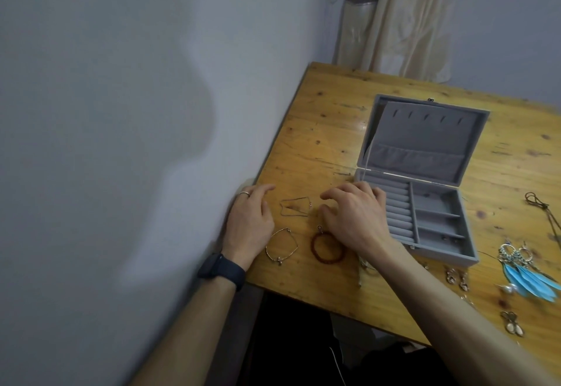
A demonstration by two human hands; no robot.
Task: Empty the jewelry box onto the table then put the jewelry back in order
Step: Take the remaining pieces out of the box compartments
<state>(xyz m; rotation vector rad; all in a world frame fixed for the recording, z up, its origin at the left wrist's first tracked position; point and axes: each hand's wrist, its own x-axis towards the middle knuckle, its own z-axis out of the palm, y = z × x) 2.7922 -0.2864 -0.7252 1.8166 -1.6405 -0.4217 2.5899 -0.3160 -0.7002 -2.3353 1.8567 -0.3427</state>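
Jewelry box (pixel 425 173) is lying open; at its nine o'clock the left hand (pixel 250 221) and right hand (pixel 355 215) are flanking a chain (pixel 296 207), fingers (pixel 334 192) apart.

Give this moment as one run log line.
jewelry box: lid open | on table: thin chain, red bracelet, feather earrings | left hand: holds nothing, beside chain | right hand: holds nothing, beside bracelet

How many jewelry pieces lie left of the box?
3: a thin chain between the left hand and right hand, a silver bracelet nearer the table edge, a red bead bracelet beside it. More may hide under the right forearm.
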